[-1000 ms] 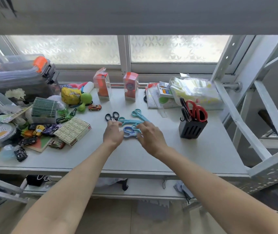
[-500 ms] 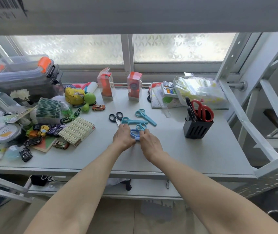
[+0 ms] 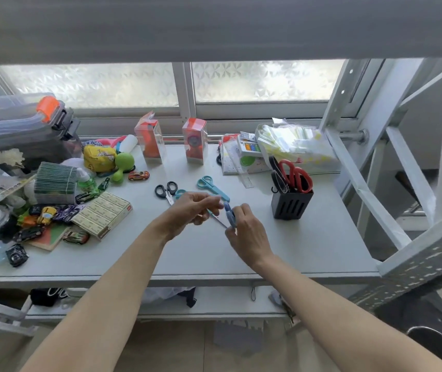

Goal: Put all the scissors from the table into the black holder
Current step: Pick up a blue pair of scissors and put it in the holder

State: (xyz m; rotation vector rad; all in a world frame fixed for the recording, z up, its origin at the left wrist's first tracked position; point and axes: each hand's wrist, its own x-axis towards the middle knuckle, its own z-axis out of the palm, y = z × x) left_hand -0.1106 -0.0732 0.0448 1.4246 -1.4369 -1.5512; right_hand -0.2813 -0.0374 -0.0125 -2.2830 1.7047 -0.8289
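Note:
Blue-handled scissors [image 3: 229, 214] are lifted a little above the grey table [image 3: 308, 242], held between both hands. My right hand [image 3: 245, 232] grips the blue handles; my left hand [image 3: 191, 210] pinches the blade end. On the table behind lie black-handled scissors [image 3: 166, 190] and teal scissors [image 3: 212, 187]; another teal pair [image 3: 179, 193] is mostly hidden behind my left hand. The black holder [image 3: 291, 204] stands at the right with red scissors [image 3: 295, 177] and black scissors [image 3: 279, 175] upright in it.
Toy cars [image 3: 138, 175], a box of erasers [image 3: 102, 214], a card stack [image 3: 55, 182] and a clear storage case [image 3: 21, 124] crowd the left. Two clear boxes [image 3: 194, 143] and plastic bags [image 3: 295, 146] line the back. A metal frame [image 3: 362, 183] rises at the right.
Both hands closed on the blue scissors lying on the table and lifted them; the scissors now hang between the hands above the table.

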